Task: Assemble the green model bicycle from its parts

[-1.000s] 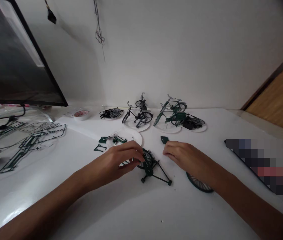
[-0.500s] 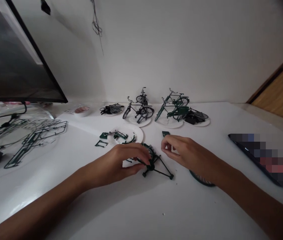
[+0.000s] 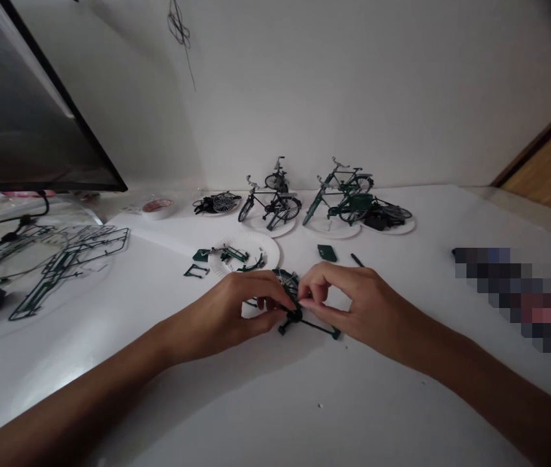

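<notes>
a model bicycle frame [image 3: 295, 316] is gripped by the left hand [image 3: 224, 312] and right hand [image 3: 353, 301]. a paper plate [image 3: 260, 245] is placed beyond the left hand.

From here I'd call this a home hobby corner: I see a white desk [image 3: 158, 402] against a plain wall [image 3: 353, 84], a flat screen [image 3: 26, 97], a wooden panel [image 3: 548, 162], a roll of tape [image 3: 157, 208], model bicycles [image 3: 270, 204] on paper plates [image 3: 270, 228], and kit sprues [image 3: 75, 266].

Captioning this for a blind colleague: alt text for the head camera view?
Left hand and right hand pinch a partly built green model bicycle on a white table, beside a paper plate of parts; model bicycles stand beyond.
</notes>
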A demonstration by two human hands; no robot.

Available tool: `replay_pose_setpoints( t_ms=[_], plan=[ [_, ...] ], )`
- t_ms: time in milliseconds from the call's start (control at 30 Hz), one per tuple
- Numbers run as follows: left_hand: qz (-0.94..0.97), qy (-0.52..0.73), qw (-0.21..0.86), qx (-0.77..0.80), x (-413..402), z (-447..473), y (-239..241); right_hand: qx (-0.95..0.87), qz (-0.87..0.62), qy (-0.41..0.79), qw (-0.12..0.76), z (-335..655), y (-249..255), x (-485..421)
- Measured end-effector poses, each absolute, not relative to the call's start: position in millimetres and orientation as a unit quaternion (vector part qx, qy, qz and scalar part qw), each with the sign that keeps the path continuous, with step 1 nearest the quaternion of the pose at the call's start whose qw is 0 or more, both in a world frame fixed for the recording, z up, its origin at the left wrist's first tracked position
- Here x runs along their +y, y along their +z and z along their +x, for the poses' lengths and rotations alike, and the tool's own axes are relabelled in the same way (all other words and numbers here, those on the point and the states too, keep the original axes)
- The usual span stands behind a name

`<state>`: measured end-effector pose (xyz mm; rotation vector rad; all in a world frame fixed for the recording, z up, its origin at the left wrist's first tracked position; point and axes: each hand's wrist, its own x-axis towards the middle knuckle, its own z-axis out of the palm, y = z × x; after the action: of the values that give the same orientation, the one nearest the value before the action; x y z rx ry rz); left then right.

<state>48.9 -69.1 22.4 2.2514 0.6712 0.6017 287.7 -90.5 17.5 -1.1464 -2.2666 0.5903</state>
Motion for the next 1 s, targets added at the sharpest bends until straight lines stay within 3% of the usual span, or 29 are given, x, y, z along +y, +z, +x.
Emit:
replay_pose_setpoints(
  t_ms=[533,1000],
  plan=[
    [0.828,0.226,0.364,0.363,-76.0,54.7,27.5,-0.788,-0.457,0.297,0.286,285.8,16.3,-90.2],
    [0.834,0.221,0.36,0.354,-77.9,54.4,28.8,-0.818,-0.448,0.255,0.256,280.0,16.1,-93.4]
  ],
)
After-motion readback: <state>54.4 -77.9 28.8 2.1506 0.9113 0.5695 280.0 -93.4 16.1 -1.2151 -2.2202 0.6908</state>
